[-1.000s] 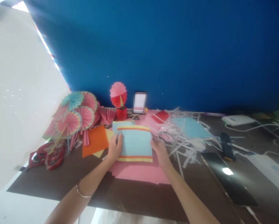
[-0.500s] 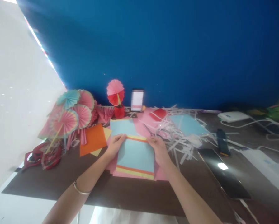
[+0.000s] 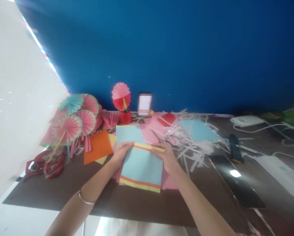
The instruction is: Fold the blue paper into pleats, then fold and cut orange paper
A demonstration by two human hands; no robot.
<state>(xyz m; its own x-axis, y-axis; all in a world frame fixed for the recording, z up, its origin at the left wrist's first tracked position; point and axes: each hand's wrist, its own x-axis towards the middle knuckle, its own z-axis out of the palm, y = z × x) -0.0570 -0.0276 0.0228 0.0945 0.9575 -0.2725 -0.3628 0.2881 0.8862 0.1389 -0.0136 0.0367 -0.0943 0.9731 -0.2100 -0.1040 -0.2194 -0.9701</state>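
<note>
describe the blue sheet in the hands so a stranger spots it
On the dark brown table below the deep blue wall, find the nearest pink paper. Over it, the left hand and right hand hold a light blue paper sheet by its far end. Orange and yellow bands at its near and far edges set it apart: the light blue sheet just beyond shows no orange.

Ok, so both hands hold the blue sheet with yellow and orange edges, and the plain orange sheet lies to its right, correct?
The plain orange sheet lies left of the blue sheet, not right, as the head view shows. The left hand and right hand do hold the blue one.
</note>
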